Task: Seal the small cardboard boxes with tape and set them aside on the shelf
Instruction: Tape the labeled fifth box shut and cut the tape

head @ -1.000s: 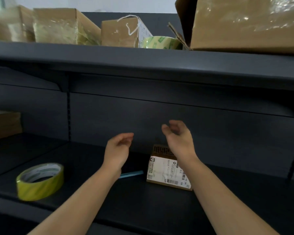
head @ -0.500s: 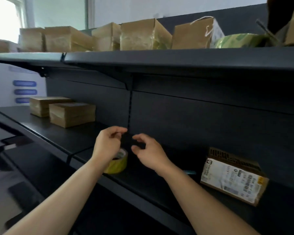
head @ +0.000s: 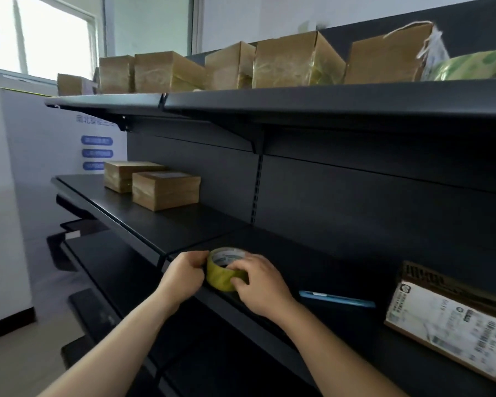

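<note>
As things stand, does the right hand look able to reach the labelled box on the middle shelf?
Probably yes: the right hand grips the tape roll, but the labelled box lies uncovered on the same shelf to its right, with only a thin blue tool between.

Head view, obliquely along shelving point(head: 327, 101)

Tape roll point(head: 221, 277) sitting on shelf point(head: 327, 253) between fingers of left hand point(head: 184, 277) and right hand point(head: 259, 285); slim tool point(head: 337, 299), then small box point(head: 453, 325), lying right of them.
</note>
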{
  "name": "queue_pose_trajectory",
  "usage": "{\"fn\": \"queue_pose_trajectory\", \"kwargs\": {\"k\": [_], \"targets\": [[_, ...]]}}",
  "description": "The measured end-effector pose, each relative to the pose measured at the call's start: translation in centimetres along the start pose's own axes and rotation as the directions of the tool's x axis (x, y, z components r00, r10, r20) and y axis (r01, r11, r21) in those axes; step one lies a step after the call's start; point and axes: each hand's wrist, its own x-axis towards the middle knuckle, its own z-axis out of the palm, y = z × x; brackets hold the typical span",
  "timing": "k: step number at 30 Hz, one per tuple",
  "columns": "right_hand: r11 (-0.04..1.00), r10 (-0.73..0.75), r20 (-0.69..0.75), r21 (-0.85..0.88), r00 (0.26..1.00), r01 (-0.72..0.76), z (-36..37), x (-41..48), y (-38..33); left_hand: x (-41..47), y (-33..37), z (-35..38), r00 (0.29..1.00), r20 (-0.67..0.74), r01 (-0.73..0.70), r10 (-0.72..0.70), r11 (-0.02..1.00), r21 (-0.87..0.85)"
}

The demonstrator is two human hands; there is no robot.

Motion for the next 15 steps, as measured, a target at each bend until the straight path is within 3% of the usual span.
{"fn": "queue_pose_trajectory", "kwargs": {"k": [7, 11, 13, 15], "targets": [[0.999, 0.024, -0.122, 0.028, 0.992, -0.021, -0.4, -0.4, 0.0, -1.3, 1.9, 1.9, 0.990, -0.103, -0.096, 0.098, 0.995, 0.027], [0.997, 0.054, -0.167, 0.070, 0.984, -0.043, -1.2, -0.3, 0.0, -2.5, 3.4, 3.1, 0.932, -0.144, -0.324, 0.333, 0.942, 0.082], [0.948, 0.167, -0.151, 0.295, 0.974, -0.117, -2.1, -0.2, 0.4, -2.6, 4.0, 3.8, 0.891, -0.078, -0.438, 0.447, 0.892, 0.109], [0.796, 0.276, -0.051, 0.572, 0.960, -0.198, -3.1, -0.2, 0.8, -2.5, 4.6, 4.2, 0.889, -0.010, -0.457, 0.458, 0.889, 0.019]]}}
